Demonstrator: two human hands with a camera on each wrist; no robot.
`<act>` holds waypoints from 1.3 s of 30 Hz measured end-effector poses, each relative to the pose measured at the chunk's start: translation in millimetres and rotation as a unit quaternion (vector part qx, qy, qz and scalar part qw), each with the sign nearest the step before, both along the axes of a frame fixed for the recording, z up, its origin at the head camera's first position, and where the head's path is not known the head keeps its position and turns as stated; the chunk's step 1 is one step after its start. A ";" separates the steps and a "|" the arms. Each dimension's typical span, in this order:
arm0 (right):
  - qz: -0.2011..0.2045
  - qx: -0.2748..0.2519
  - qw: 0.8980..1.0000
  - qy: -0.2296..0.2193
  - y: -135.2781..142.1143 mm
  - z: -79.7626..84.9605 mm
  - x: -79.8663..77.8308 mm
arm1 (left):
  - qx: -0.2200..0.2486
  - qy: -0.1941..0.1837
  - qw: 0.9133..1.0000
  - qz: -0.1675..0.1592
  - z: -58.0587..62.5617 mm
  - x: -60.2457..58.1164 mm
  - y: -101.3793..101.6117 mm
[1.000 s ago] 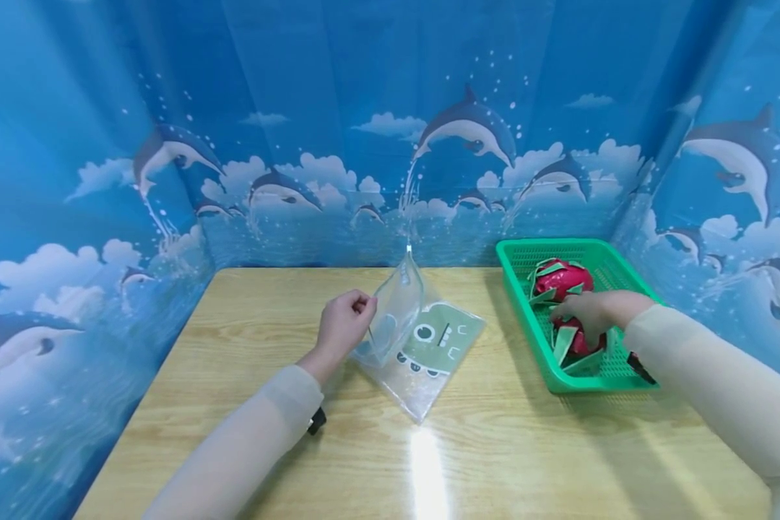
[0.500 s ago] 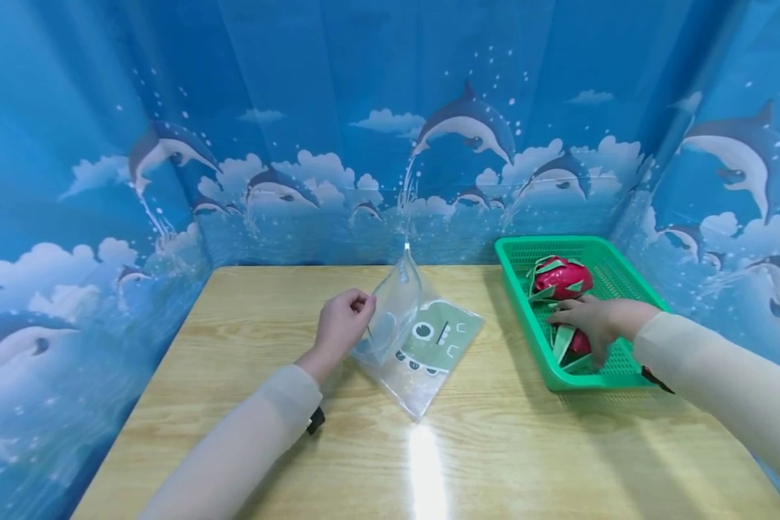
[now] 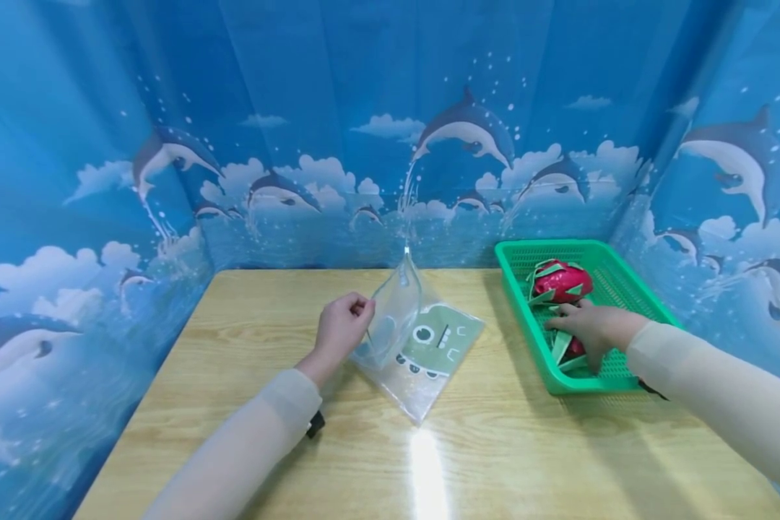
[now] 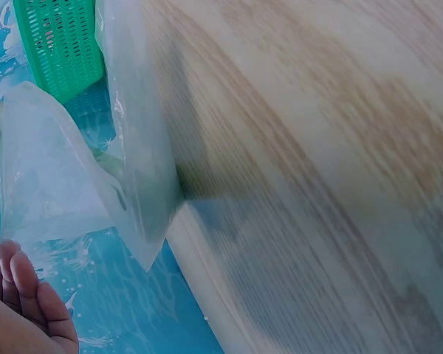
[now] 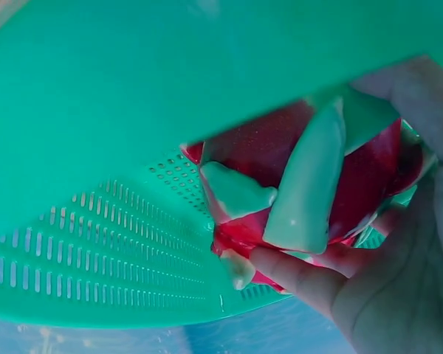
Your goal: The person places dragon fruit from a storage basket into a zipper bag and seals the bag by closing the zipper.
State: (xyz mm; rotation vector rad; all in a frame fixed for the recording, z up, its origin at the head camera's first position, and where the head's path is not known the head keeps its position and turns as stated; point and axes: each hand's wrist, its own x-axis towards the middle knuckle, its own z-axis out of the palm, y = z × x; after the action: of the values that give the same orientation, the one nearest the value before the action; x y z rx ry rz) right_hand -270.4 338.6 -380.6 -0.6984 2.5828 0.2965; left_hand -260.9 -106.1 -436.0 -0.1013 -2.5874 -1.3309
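Note:
In the head view, my left hand [image 3: 341,328] pinches the open edge of a clear zip bag [image 3: 438,339] printed with a green cartoon face. The bag lies on the table, its mouth held apart on the left side. In the left wrist view, the fingers [image 4: 28,284] are at the edge of the bag [image 4: 52,162]. My right hand [image 3: 598,328] reaches into a green basket [image 3: 601,385] and grips the nearer dragon fruit [image 3: 575,348]. The right wrist view shows thumb and fingers around this red fruit [image 5: 244,155] with pale green scales; the basket wall partly hides it.
A second dragon fruit [image 3: 562,282] lies deeper in the basket, beyond the right hand. The wooden table [image 3: 494,455] ends at a blue dolphin-print curtain [image 3: 338,180] at the back and sides. A black strap [image 3: 315,422] shows under the left wrist.
My right hand has shifted slightly over the nearer dragon fruit, its fingers resettling around it. The left hand and the bag stay as they were.

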 end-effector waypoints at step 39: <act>-0.065 -0.184 0.981 0.020 23.4 25.0 -18.5 | -0.004 -0.002 1.000 -0.005 -0.9 2.0 0.6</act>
State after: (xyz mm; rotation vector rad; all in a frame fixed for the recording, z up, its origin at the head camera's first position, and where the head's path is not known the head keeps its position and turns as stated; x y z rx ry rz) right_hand -288.9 362.0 -355.7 -0.6469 2.7368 -0.2182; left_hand -258.9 -105.4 -436.9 -0.1118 -2.5989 -1.3254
